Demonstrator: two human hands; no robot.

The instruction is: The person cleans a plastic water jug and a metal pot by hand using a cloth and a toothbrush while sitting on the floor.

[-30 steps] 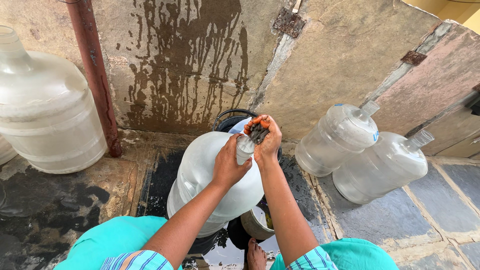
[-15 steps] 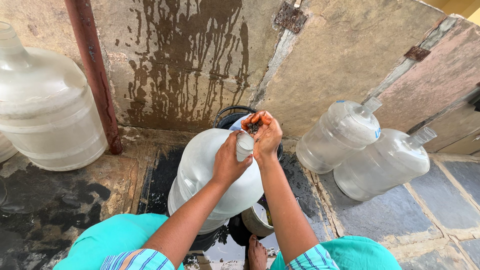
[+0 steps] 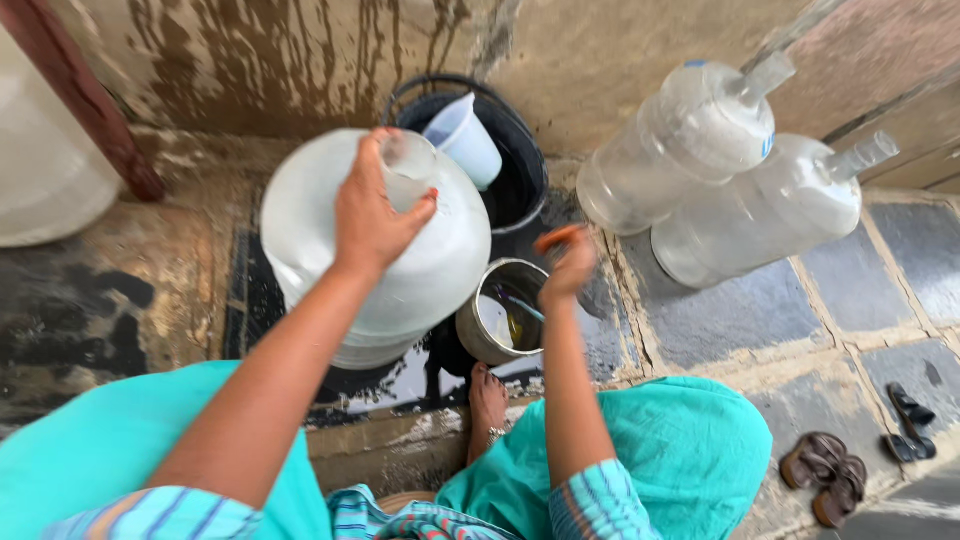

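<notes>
Big water jug (image 3: 375, 240) standing on wet stone floor (image 3: 820, 290), tilted toward black bucket (image 3: 515, 170); small steel pot (image 3: 500, 322) just beside. Could slip or tip, judging by wet surface and one-handed hold at the top. Left hand (image 3: 372, 215) wrapped around jug neck, fingers closed on it. Right hand (image 3: 570, 265) over pot, fingers pinched on small orange-edged scrubber (image 3: 555, 240), blurred.

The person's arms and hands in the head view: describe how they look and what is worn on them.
Both forearms are bare from elbow to wrist. The left hand and right hand wear no gloves, and no rings or bangles can be made out. Short sleeves end near the elbows, in light blue cloth with thin darker stripes and a touch of red.
</notes>
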